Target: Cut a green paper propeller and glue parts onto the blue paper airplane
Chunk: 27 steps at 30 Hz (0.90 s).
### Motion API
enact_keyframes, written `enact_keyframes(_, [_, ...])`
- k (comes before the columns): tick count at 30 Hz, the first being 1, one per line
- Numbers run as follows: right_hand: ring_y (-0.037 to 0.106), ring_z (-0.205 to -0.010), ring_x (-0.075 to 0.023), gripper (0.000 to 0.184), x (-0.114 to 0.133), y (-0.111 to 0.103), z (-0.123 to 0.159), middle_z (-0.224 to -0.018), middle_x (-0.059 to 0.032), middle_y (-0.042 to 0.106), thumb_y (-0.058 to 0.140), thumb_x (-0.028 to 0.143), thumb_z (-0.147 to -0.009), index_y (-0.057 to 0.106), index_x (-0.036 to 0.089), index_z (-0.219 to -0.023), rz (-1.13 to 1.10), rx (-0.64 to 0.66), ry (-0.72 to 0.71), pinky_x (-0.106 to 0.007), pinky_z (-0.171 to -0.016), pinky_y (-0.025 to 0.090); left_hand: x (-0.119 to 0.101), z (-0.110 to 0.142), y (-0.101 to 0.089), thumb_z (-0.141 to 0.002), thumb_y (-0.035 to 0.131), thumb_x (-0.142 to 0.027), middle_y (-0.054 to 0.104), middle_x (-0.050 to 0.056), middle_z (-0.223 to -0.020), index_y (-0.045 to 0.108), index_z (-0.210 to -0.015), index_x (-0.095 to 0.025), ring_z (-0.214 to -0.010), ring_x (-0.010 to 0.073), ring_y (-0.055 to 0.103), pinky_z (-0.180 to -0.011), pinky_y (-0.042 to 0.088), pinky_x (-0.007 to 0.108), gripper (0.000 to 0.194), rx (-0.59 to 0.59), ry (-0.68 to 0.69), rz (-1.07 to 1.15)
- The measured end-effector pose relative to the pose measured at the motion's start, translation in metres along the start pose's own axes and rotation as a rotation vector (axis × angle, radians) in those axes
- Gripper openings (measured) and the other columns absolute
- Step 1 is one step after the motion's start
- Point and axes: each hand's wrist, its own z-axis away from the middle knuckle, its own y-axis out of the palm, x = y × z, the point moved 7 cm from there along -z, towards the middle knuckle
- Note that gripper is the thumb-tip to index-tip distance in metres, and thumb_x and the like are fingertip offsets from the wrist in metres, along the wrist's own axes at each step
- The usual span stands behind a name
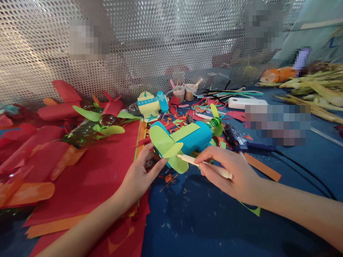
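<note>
A toy plane [191, 137], made of a plastic bottle wrapped in blue paper with light green paper parts, lies in front of me. My left hand [142, 166] pinches the plane at its near left end, thumb in front and fingers partly hidden behind the paper. In my right hand [227, 169] is a cream-coloured marker pen [205, 166], held like a writing tool. The pen's tip points left and meets the light green tail paper [179, 159]. The bottle's green neck [214, 124] sticks out at the far right end, with a green paper propeller around it.
Red paper sheets [99, 171] lie stacked at the left, beside several red paper planes [34, 150]. A blue glue gun [242, 141] with a black cord lies right of the plane. Behind are paper scraps, a yellow and blue plane [152, 105] and a white device [248, 103].
</note>
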Motion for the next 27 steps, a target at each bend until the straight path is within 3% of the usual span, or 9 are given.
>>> enact_keyframes(27, [0.057, -0.064, -0.0112, 0.008, 0.0010, -0.0007, -0.0007, -0.073, -0.0005, 0.061, 0.047, 0.017, -0.089, 0.054, 0.019, -0.086, 0.006, 0.002, -0.002, -0.022, -0.059, 0.044, -0.0031, -0.0008, 0.0007, -0.082, 0.054, -0.041, 0.063, 0.001, -0.083, 0.041, -0.114, -0.021, -0.082, 0.0197, 0.063, -0.074, 0.050, 0.032, 0.039, 0.016, 0.003, -0.030])
